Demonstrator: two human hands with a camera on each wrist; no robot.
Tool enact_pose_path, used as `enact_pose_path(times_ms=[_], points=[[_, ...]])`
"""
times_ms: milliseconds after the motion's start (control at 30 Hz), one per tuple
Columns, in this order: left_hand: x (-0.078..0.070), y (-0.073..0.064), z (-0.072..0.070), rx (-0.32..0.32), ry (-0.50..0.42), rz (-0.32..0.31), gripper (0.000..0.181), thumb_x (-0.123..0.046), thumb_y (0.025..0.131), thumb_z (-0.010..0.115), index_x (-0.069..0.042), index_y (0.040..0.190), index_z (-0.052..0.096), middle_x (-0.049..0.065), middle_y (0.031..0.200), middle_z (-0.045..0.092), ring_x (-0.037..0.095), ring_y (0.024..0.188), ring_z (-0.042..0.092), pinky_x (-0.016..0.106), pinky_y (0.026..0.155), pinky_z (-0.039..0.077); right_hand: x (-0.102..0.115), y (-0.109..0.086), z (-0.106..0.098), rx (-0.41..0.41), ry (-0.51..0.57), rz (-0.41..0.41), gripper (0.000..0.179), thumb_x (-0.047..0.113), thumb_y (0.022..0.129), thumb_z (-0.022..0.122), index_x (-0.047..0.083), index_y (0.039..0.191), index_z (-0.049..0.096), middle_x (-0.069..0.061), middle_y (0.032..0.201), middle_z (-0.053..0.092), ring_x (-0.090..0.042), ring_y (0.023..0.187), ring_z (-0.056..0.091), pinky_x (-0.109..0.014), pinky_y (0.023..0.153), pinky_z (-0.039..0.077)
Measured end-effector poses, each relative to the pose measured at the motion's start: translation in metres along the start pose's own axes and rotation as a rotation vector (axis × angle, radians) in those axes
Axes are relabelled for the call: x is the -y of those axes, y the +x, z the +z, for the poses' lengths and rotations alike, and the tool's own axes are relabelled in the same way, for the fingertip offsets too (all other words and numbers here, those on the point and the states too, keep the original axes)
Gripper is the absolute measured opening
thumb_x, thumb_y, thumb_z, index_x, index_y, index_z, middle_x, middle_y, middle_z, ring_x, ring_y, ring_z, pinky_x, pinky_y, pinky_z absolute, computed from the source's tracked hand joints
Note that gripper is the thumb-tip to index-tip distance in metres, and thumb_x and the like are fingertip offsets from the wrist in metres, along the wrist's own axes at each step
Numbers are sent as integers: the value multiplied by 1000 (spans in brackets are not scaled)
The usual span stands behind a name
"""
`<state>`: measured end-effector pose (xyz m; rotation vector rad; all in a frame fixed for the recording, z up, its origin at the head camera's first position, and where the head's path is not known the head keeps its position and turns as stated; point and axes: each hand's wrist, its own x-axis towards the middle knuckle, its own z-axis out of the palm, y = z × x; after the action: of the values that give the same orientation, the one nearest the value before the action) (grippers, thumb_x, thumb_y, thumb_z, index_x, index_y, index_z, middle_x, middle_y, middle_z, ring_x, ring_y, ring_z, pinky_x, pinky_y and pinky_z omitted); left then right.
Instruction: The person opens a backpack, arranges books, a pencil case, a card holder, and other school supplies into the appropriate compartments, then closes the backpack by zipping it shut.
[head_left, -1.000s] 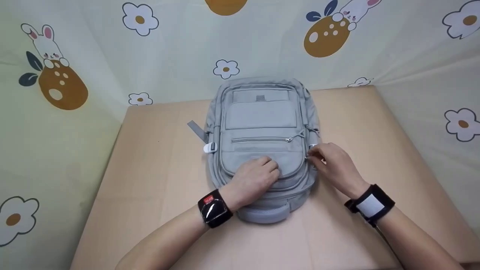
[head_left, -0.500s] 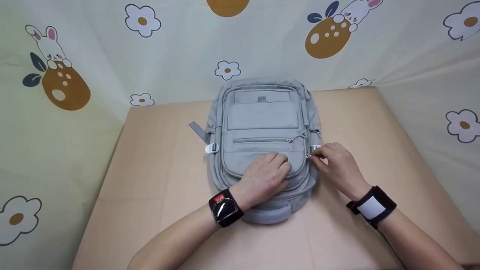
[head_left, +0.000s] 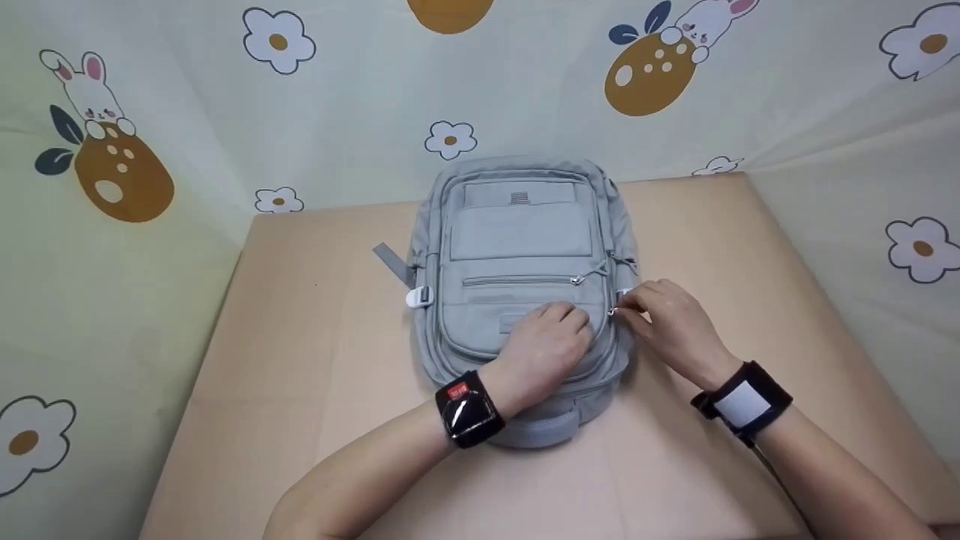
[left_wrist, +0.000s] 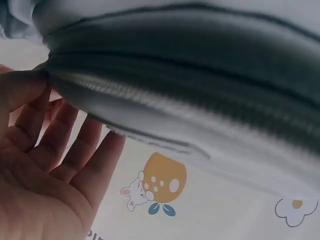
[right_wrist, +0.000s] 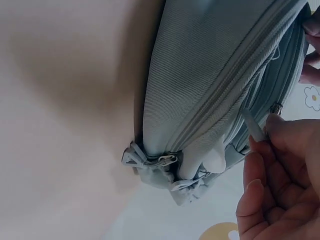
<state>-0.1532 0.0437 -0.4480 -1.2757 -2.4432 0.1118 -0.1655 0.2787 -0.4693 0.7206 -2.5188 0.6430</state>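
Note:
A grey backpack (head_left: pixel 521 232) lies on its back, its front pockets facing up. My left hand (head_left: pixel 546 345) reaches over the rounded edge of the front compartment at the lower right. In the left wrist view, the thumb and fingers of that hand (left_wrist: pixel 55 155) pinch the fabric beside a zipper track (left_wrist: pixel 150 100), with a gap below the teeth. My right hand (head_left: pixel 675 326) is at the backpack's right side. Its thumb and index finger pinch a zipper pull (right_wrist: pixel 254 125), the metal slider (right_wrist: pixel 276 108) just beyond the fingertips.
The backpack rests on a tan tabletop (head_left: pixel 300 337), near a patterned cloth backdrop (head_left: pixel 360 112). A grey strap (head_left: pixel 392 262) sticks out left above a white buckle (head_left: pixel 420 297). A second zipper slider (head_left: pixel 577 280) sits on the horizontal front pocket.
My left hand has slid to the right along the compartment's lower edge, uncovering a small label patch. My right hand stays almost in place at the zipper pull.

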Motion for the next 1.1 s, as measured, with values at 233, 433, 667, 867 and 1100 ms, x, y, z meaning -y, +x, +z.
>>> enact_pose_path(times_ms=[233, 433, 667, 867, 1100], points=[[-1, -1, 0, 25, 45, 39, 29, -5, 88, 64, -11, 116, 70, 3, 115, 64, 21, 111, 59, 34, 99, 51, -10, 12, -2, 25, 5, 35, 14, 0, 82, 83, 7, 91, 74, -4, 85, 70, -23, 79, 60, -37, 69, 48], [-3, 0, -3, 80, 47, 44, 27, -8, 90, 67, -12, 116, 71, 4, 119, 65, 22, 116, 59, 37, 100, 51, -23, 27, 0, 21, -4, 65, 10, 1, 85, 80, 5, 92, 74, -7, 85, 70, -25, 77, 59, -38, 69, 46], [-4, 0, -3, 94, 33, 48, 29, -6, 91, 65, -11, 119, 70, 4, 121, 65, 22, 118, 58, 36, 101, 50, -38, 53, 5, 56, -33, 155, 6, 5, 90, 76, 3, 96, 75, -10, 88, 71, -29, 80, 59, -42, 73, 46], [-3, -1, -2, 77, 29, 54, 27, -6, 91, 64, -11, 116, 71, 4, 117, 65, 22, 116, 59, 35, 99, 51, -42, 63, 11, 56, -41, 148, 7, 9, 91, 77, 4, 95, 75, -10, 86, 72, -28, 78, 59, -42, 71, 46], [1, -2, 1, 40, 25, 55, 25, -6, 92, 62, -13, 115, 70, 2, 116, 66, 21, 114, 60, 33, 96, 52, -46, 59, 17, 5, -5, 114, 9, 0, 88, 76, 1, 97, 75, -13, 90, 72, -31, 79, 60, -43, 73, 46]])
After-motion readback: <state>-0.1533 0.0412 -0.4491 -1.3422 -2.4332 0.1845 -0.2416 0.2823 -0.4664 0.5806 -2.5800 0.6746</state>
